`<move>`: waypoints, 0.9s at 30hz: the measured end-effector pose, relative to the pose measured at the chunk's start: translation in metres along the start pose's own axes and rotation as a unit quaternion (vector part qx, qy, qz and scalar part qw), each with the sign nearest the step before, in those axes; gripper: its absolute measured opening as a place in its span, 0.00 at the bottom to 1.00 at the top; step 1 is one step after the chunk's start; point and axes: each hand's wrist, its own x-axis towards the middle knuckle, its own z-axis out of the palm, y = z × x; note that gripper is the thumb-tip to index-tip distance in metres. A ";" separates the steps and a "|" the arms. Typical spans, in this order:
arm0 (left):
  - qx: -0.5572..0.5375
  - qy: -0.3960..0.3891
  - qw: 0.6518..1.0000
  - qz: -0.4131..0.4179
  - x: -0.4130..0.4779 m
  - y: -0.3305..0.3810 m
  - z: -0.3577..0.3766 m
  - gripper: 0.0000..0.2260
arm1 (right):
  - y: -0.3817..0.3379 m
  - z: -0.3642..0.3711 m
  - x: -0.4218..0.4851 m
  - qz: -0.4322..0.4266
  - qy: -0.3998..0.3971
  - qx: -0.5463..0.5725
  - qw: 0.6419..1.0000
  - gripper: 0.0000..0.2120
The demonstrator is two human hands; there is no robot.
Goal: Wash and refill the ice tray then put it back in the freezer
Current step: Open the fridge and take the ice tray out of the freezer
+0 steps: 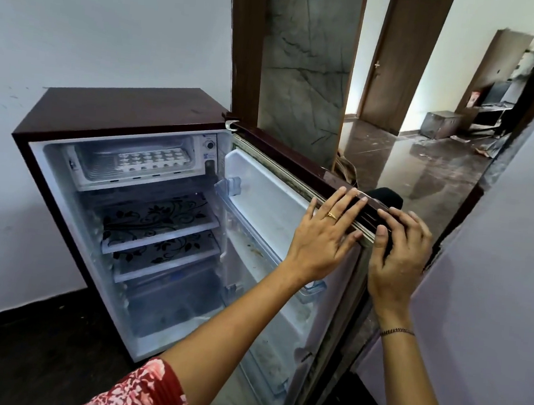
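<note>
A white ice tray (153, 159) lies in the freezer compartment (82, 171) at the top of a small maroon fridge (122, 107). The fridge door (259, 198) stands wide open to the right. My left hand (320, 239) rests flat on the door's top edge with its fingers straight. Beside it, my right hand (400, 256) holds the outer corner of the door, fingers curved over the top and thumb on the inner gasket. Both hands are well to the right of the tray.
Floral-patterned shelves (157, 222) and a clear drawer (170, 300) sit below the freezer. Door bins (228, 187) line the door's inside. A white wall stands behind the fridge and a lilac wall (494, 286) is close on the right. A doorway (401, 169) opens onto a glossy dark floor.
</note>
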 end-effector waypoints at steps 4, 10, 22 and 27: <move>0.011 0.000 0.999 -0.048 -0.022 -0.019 -0.015 0.24 | -0.034 0.006 -0.007 -0.030 0.018 -0.060 0.998 0.14; 0.078 0.009 0.978 -0.194 -0.089 -0.084 -0.043 0.24 | -0.092 0.068 -0.038 -0.098 -0.081 0.025 0.992 0.12; 0.142 -0.031 0.913 -0.382 -0.187 -0.231 -0.086 0.27 | -0.168 0.226 -0.111 -0.096 -0.296 0.090 0.946 0.13; 0.147 -0.026 0.894 -0.422 -0.195 -0.287 -0.097 0.24 | -0.196 0.283 -0.121 -0.071 -0.338 0.120 0.931 0.14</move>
